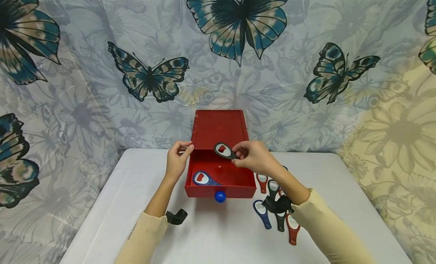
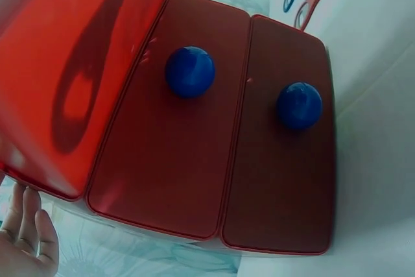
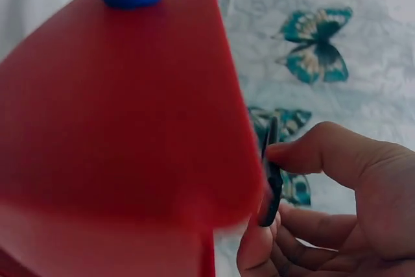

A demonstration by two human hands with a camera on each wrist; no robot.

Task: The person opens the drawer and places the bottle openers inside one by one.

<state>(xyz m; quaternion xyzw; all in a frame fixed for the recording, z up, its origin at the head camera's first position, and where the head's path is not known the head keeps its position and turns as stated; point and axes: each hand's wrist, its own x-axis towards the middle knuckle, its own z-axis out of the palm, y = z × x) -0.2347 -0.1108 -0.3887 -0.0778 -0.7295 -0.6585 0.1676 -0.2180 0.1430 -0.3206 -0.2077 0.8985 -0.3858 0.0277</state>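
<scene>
My right hand [image 1: 253, 156] pinches a dark bottle opener [image 1: 232, 155], with a pale head and a cut-out showing red, above the pulled-out drawer [image 1: 221, 191] of a red drawer unit [image 1: 219, 127]. In the right wrist view the opener [image 3: 272, 186] appears edge-on between thumb and fingers. Inside the drawer lies a blue bottle opener [image 1: 212, 181], its head to the left. My left hand [image 1: 177, 160] rests at the unit's left edge; in the left wrist view its fingertips [image 2: 29, 202] touch the drawer side near the rim.
Several more bottle openers lie on the white table right of the unit, among them a blue one [image 1: 265, 220] and a red one [image 1: 293, 235]. Two lower drawers with blue knobs [image 2: 299, 106] are closed. Butterfly-patterned cloth [image 1: 150, 78] hangs behind.
</scene>
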